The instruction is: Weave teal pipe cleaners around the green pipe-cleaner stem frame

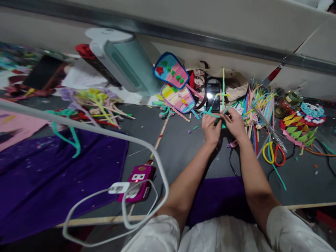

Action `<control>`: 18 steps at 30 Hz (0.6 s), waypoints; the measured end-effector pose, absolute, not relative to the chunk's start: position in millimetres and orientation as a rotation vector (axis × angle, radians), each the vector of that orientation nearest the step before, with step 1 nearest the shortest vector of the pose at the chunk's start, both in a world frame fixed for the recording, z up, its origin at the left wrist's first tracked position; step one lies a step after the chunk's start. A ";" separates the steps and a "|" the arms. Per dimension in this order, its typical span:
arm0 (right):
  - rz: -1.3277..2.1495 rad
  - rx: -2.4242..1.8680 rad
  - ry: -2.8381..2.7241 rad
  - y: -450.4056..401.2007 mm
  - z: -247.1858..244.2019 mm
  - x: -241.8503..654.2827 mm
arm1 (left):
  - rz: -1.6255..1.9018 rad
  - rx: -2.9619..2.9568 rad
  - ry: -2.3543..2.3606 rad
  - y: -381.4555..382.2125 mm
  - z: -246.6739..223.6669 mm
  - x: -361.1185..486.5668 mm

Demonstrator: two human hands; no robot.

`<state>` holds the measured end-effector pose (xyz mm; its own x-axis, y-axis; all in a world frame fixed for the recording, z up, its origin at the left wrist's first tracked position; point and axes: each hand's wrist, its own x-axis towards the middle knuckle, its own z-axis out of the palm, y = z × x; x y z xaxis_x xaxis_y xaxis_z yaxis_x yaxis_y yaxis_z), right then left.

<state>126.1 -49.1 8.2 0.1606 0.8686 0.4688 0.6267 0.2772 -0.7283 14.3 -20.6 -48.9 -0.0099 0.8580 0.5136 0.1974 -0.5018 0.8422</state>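
My left hand [211, 128] is closed in a pinch on teal pipe cleaners [208, 111], whose ends stick out to its left. Beside it, my right hand [234, 122] pinches the same teal piece from the other side. Between the two hands a pale green pipe cleaner [223, 80] stands upright, with a yellow one crossing it. Whether it joins the teal piece is hidden by my fingers. Just behind lies a phone [213, 96]. To the right of my right hand is a bundle of coloured pipe cleaners [258, 105].
Yellow and red-handled scissors [274, 154] lie at right, near a glass jar [290, 101]. Two decorated fans [172, 71] lean behind. A tall mint-green appliance [133, 64] stands left. A white cable loops around a magenta power strip [139, 182] beside purple cloth [91, 175].
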 end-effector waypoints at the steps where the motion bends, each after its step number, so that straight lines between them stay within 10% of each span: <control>1: 0.305 -1.445 -1.521 -49.1 7.6 125.7 | 1.579 1.683 1.091 -19.7 -48.9 15.0; 18: 0.178 -1.386 -1.177 -44.4 -7.8 104.4 | 1.787 1.121 1.249 -9.2 -40.6 13.3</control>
<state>104.4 -44.4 -7.8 0.4676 0.7071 0.5304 0.5185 0.2665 -0.8125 13.3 -9.2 -40.6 -0.4007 0.8769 0.2656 -0.0518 -0.3111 0.9490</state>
